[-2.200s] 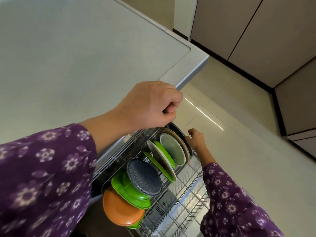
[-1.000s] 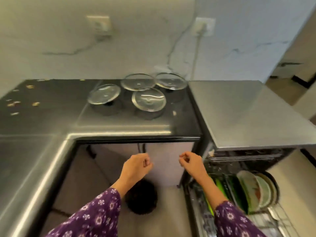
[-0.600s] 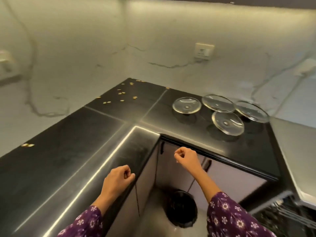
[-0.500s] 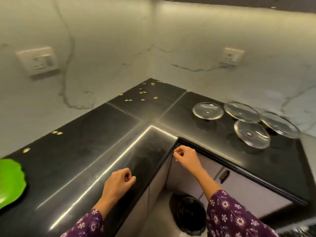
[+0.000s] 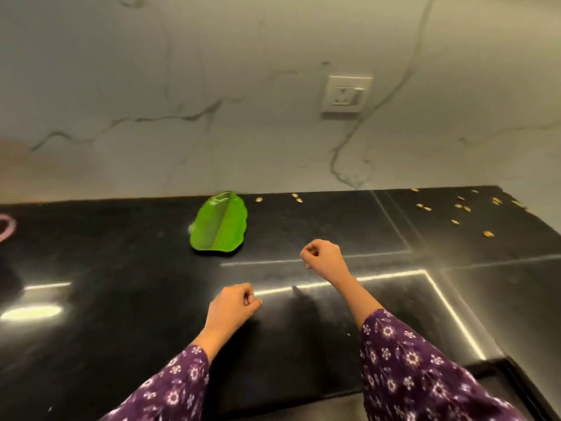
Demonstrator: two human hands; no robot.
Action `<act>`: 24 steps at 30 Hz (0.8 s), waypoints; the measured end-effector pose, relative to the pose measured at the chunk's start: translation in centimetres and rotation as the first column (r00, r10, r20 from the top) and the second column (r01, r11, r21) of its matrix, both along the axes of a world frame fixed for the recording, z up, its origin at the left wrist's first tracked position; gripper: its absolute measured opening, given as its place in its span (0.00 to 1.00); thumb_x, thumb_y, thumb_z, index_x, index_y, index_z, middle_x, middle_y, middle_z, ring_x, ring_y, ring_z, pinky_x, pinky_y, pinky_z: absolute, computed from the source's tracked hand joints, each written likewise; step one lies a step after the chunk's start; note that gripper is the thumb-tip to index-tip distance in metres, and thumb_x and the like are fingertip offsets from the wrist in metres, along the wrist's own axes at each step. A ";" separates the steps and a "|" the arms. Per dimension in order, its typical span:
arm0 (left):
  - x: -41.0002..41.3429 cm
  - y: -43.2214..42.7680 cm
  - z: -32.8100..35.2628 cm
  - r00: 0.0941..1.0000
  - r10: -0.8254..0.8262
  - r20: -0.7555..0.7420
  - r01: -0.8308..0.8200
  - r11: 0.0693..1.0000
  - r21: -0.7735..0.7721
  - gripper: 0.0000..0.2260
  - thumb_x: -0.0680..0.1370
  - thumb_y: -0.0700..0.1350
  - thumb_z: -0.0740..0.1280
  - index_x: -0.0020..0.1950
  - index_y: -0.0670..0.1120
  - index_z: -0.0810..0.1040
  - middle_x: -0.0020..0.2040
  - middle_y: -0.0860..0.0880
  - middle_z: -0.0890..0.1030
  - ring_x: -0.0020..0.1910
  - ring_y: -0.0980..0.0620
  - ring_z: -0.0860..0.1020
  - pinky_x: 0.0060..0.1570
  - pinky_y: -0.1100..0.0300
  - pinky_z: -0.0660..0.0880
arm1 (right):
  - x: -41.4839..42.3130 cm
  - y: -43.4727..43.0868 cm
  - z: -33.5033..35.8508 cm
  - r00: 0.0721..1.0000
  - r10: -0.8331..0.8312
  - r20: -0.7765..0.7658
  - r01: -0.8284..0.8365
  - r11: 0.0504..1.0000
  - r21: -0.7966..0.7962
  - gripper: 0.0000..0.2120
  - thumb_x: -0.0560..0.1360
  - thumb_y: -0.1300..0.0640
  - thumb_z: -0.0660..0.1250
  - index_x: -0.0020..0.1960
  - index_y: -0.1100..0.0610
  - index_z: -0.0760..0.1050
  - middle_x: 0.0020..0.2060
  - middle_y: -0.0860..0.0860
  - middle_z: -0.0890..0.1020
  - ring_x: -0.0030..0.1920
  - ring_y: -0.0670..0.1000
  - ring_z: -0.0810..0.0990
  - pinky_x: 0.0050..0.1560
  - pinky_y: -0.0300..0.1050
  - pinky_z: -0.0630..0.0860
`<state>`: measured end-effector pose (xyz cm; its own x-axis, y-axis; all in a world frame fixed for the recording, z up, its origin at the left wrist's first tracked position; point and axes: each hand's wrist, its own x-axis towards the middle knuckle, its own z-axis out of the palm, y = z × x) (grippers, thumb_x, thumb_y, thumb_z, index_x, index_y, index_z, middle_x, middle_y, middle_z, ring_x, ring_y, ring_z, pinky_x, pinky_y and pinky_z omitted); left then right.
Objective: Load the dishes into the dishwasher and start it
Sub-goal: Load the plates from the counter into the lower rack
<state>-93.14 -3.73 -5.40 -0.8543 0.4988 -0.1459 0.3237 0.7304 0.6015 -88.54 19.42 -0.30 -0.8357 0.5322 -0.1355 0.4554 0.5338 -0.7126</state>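
A bright green, leaf-shaped plate point(image 5: 219, 223) with a lighter centre vein and wavy rim lies flat on a glossy black countertop point(image 5: 121, 299) near the marble wall point(image 5: 212, 86), beyond a person's left hand point(image 5: 232, 306) and right hand point(image 5: 324, 257), both curled into empty fists.

I count one green leaf-shaped plate point(image 5: 219, 223) on the one black table point(image 5: 121, 299). There are two hands, a left hand point(image 5: 232, 305) and a right hand point(image 5: 323, 256), and two purple flowered sleeves point(image 5: 403, 375). The wall carries one socket point(image 5: 346, 94). The small yellowish bits point(image 5: 487, 234) number perhaps fourteen; blur blocks a sure count. One pink-rimmed thing point(image 5: 7, 227) shows at the left edge.
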 end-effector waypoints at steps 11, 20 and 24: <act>-3.2 -2.3 -1.3 0.961 -0.020 0.274 0.081 0.973 -0.215 0.18 0.73 0.48 0.72 0.35 0.50 0.62 0.52 0.42 0.78 0.52 0.44 0.75 0.44 0.58 0.66 | -12.7 -7.6 -3.3 0.990 0.116 0.086 -0.097 0.975 -0.198 0.13 0.74 0.55 0.65 0.33 0.61 0.75 0.32 0.60 0.83 0.33 0.52 0.82 0.51 0.51 0.80; -3.7 -2.4 -2.3 0.947 0.014 0.321 0.060 0.974 -0.220 0.16 0.73 0.49 0.71 0.37 0.49 0.63 0.48 0.47 0.71 0.52 0.45 0.73 0.45 0.58 0.67 | -16.9 -9.4 -5.3 0.990 0.055 0.133 -0.011 0.950 -0.313 0.08 0.75 0.57 0.67 0.39 0.58 0.72 0.25 0.53 0.79 0.28 0.52 0.79 0.30 0.37 0.79; -3.7 -2.4 -2.6 0.948 0.036 0.317 0.030 0.979 -0.201 0.16 0.72 0.49 0.72 0.37 0.49 0.63 0.46 0.48 0.71 0.45 0.49 0.71 0.41 0.59 0.67 | -17.6 -9.5 -5.4 0.989 0.005 0.149 0.054 0.921 -0.386 0.09 0.74 0.68 0.65 0.38 0.60 0.69 0.34 0.53 0.76 0.26 0.48 0.80 0.17 0.33 0.70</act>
